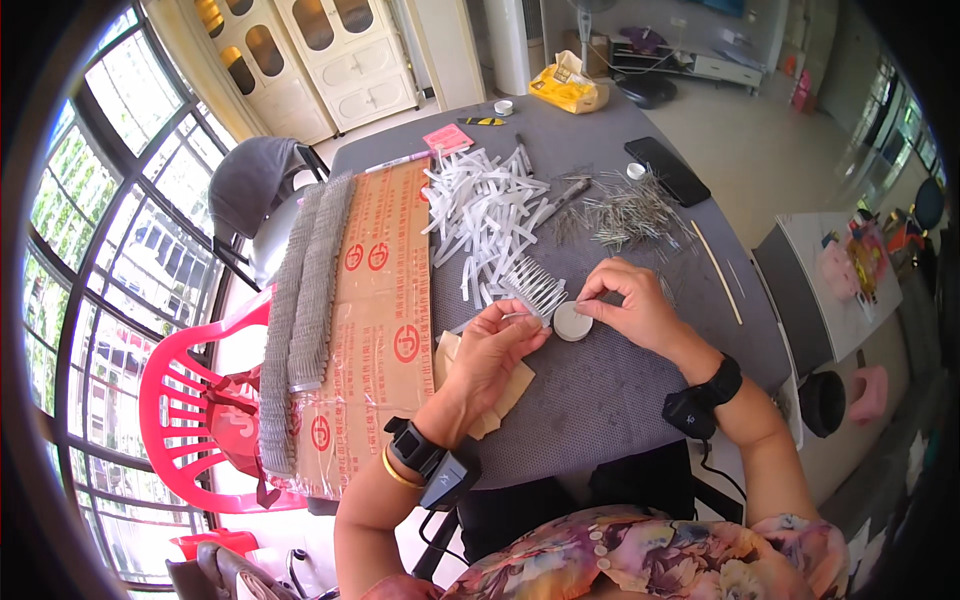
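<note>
Close together over the grey table (pixel 600 430), my two hands work around a small round white container (pixel 572 324). My left hand (pixel 495 345) is closed in a pinch just left of it; what sits between the fingertips is too small to make out. The fingers of my right hand (pixel 635 305) are pinched at the container's upper right rim, and whatever they hold is hidden. Just beyond lies a neat row of narrow white strips (pixel 538 284). Behind it spreads a loose heap of white strips (pixel 490 205). A tangled pile of thin metal pins or wires (pixel 632 215) lies farther right.
Printed brown cardboard (pixel 380 280) covers the table's left side, bearing long grey ribbed bundles (pixel 312 290). Tan paper (pixel 508 398) lies under my left wrist. A black phone-like slab (pixel 668 170), a thin stick (pixel 717 270) and a yellow bag (pixel 568 85) rest on the table.
</note>
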Demonstrator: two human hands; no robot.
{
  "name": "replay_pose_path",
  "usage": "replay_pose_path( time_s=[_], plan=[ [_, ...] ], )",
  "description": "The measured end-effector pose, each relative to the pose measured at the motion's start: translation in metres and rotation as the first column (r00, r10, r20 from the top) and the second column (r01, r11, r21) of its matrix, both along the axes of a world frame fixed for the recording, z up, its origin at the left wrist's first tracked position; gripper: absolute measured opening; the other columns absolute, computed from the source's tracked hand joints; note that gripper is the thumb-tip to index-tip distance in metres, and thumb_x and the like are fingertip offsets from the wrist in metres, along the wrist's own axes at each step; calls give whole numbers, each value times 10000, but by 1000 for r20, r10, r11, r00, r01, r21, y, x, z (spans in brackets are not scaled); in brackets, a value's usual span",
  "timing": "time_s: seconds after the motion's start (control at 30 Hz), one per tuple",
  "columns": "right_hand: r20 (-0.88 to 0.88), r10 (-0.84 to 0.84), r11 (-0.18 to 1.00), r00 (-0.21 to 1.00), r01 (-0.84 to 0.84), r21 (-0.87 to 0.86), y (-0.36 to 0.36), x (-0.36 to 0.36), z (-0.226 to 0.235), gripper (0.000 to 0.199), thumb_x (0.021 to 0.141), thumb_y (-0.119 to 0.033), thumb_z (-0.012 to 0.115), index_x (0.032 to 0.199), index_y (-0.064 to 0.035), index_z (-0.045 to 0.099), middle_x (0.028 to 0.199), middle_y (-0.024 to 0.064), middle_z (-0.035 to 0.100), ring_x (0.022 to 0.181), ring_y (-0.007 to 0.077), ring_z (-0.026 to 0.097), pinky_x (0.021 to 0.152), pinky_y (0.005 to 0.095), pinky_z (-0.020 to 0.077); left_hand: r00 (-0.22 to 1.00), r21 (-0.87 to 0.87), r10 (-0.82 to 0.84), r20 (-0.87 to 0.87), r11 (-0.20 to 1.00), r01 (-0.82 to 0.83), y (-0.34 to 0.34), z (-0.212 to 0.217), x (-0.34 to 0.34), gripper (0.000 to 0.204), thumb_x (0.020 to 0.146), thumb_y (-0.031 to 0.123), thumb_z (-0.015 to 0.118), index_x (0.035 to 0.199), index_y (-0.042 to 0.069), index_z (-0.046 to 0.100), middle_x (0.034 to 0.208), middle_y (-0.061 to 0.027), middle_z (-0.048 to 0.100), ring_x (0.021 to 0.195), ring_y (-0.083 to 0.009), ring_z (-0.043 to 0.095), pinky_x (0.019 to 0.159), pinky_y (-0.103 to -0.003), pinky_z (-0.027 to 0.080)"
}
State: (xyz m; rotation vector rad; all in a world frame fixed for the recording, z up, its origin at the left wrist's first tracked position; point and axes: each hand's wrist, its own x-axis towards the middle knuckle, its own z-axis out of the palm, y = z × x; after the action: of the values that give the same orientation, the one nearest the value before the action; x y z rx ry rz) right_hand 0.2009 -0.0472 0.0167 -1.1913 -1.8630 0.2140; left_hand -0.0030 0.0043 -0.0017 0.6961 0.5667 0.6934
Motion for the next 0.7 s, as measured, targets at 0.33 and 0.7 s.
replay_pose_path(
  time_s=[0.33, 0.7],
  plan=[
    [-248, -73, 966, 966, 6, -260, -6, -6, 7, 119, 721, -110, 683, 735, -31, 596, 707, 25, 598, 638, 108, 537, 580, 247, 424, 999, 16, -6, 43, 1000, 5, 0, -2, 0, 146, 796, -35, 567, 919, 32, 525, 845, -86, 608, 816, -202, 618, 748, -250, 523],
    [35, -42, 998, 999, 43, -53, -3, -5, 0, 120, 681, -84, 697, 715, -40, 591, 712, 26, 571, 692, 157, 531, 633, 281, 415, 998, 22, -18, 64, 1000, 17, -1, -1, 0, 133, 801, -36, 561, 915, 24, 523, 841, -86, 608, 805, -198, 620, 745, -249, 525]
  ],
)
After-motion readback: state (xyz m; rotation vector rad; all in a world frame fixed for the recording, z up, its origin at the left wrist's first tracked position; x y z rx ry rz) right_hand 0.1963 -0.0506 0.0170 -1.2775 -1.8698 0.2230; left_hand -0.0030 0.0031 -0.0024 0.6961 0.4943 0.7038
